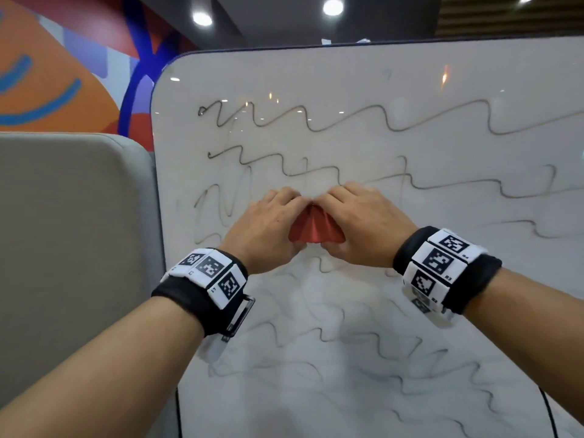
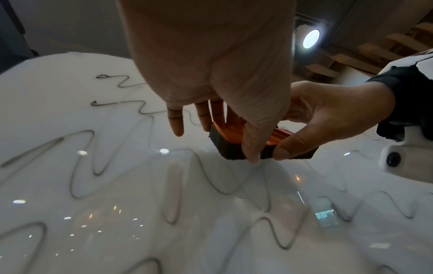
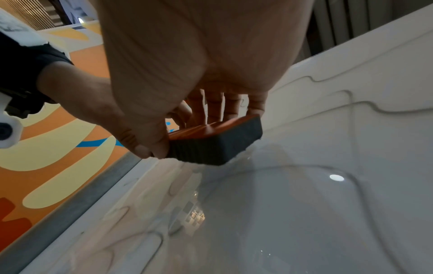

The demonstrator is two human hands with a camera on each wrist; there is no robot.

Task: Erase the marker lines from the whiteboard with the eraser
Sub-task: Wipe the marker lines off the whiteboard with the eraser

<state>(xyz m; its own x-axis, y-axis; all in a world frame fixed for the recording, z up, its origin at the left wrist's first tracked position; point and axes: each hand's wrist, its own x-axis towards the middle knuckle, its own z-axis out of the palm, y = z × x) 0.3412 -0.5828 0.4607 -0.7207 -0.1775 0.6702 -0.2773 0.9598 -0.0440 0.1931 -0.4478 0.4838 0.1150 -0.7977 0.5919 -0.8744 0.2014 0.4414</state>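
Note:
A white whiteboard fills the head view. Dark wavy marker lines cross its upper part, and fainter, smeared waves cover the lower part. Both hands hold one eraser at the board's middle; it has an orange-red back and dark felt. My left hand grips its left end, thumb below and fingers above. My right hand grips the right end the same way. In the right wrist view the felt faces the board and meets it at its lower edge.
A grey padded partition stands just left of the board's rounded left edge. Behind it is an orange and blue painted wall. Ceiling lights shine above and reflect in the glossy board.

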